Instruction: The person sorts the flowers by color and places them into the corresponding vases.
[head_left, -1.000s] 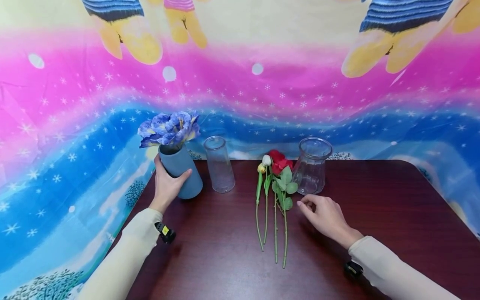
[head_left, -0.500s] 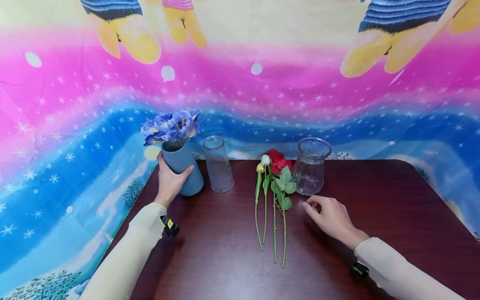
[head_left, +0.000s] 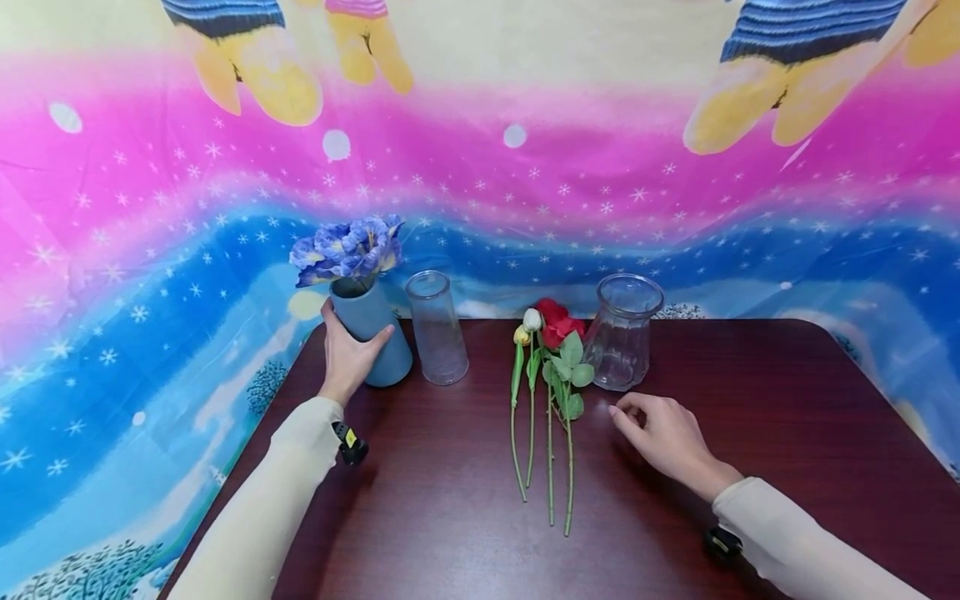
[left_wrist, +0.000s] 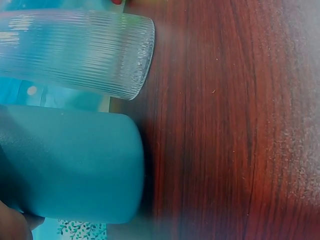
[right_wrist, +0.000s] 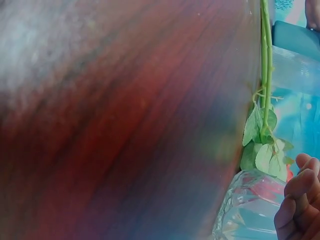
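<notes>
Worktop (head_left: 465, 550) carries the arrangement; near its left and far edges, a base placed too far out would lose support and drop. Blue vase (head_left: 367, 312): located at the left rear of the worktop; base contact with the surface cannot be confirmed. Flared glass vase (head_left: 624, 350): upright, right rear; a knock could topple or break it. Ribbed glass vase (head_left: 437, 337): upright, just beside the blue vase. Risk: any rightward swing of the blue vase closes the narrow gap and strikes the glass. Blue flowers (head_left: 348, 250): inserted in the blue vase, overhanging to the left; their top weight could aggravate a tilt. Left grip (head_left: 352, 354): wrapped around the blue vase. Slip is possible if the smooth wall is held too loosely. Right grip (head_left: 667, 433): relaxed, loosely bent, holding nothing; a careless forward reach could hit the flared glass vase. Red flower (head_left: 558, 323): lies just beside that vase; its leaves (head_left: 572, 350) could snag a passing sleeve. White bud (head_left: 532, 319) and yellow bud (head_left: 522, 336): adjacent, liable to shift if brushed.
</notes>
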